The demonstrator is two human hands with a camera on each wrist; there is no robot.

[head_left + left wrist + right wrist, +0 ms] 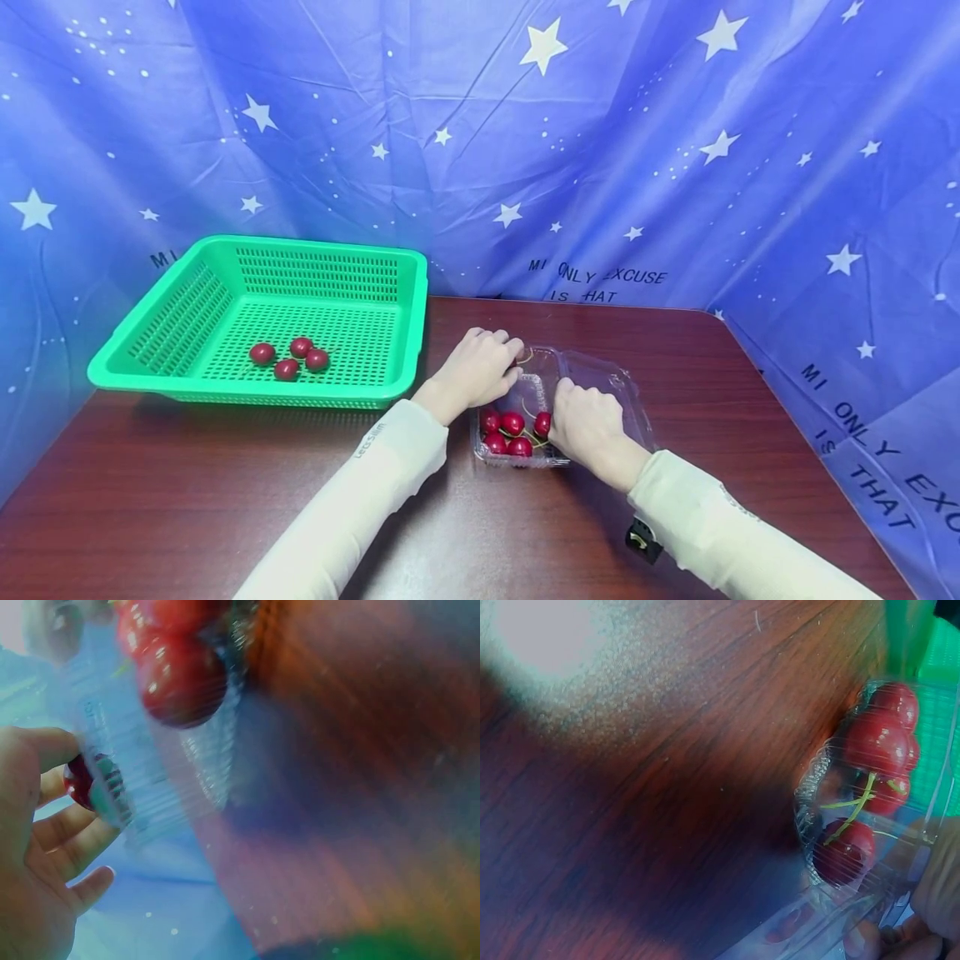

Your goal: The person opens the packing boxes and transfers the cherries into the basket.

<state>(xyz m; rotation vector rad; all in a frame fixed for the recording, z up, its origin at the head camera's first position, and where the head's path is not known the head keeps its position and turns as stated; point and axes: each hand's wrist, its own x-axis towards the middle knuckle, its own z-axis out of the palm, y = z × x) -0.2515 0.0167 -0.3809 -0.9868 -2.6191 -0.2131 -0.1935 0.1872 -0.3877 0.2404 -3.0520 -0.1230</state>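
A clear plastic container (480, 454), its lid (626, 400) folded open to the right, holds several red cherries (512, 423) with green stems. At its far left corner is my left hand (480, 367). In the left wrist view its thumb and fingers pinch a dark cherry (79, 782) against the clear wall, the other fingers spread. My right hand (592, 429) has its fingers curled on the container's right edge, by the lid hinge, close to one cherry (542, 423). Its fingertips are mostly hidden in the head view.
On the left of the dark red wooden table (487, 533) stands a green plastic basket (416, 333) with slotted walls. Several cherries (287, 369) lie together on its floor. A blue star-patterned cloth (465, 167) hangs behind and along the sides.
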